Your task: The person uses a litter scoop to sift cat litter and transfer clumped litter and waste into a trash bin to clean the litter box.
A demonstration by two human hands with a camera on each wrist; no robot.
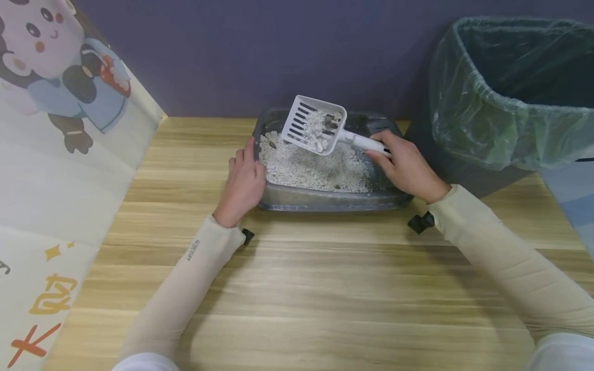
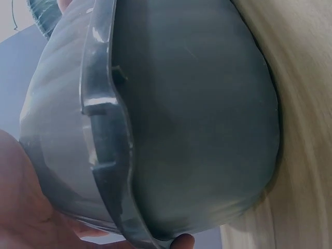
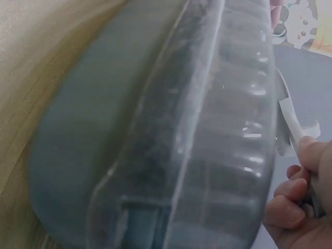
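Nearest, I log my left hand (image 1: 243, 183) curled over the grey litter tray's (image 1: 325, 200) left rim on the wooden table (image 1: 297, 288). Right hand (image 1: 405, 167) grips the white slotted scoop (image 1: 315, 126), raised above the litter (image 1: 315, 170), holding clumps. Beyond, a lined bin (image 1: 510, 98).

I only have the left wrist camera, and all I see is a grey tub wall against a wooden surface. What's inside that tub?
Observer: The grey tray holds pale litter granules, seen from the head view.
Operator: What is the other hand doing?
Observer: The right hand grips the handle of a white slotted scoop, raised above the litter with clumps in it.
Operator: Anything off to the side?
Observer: A bin lined with a clear bag stands to the right of the tray.
Operator: And my hand?
Observer: The left hand holds the tray's left rim.
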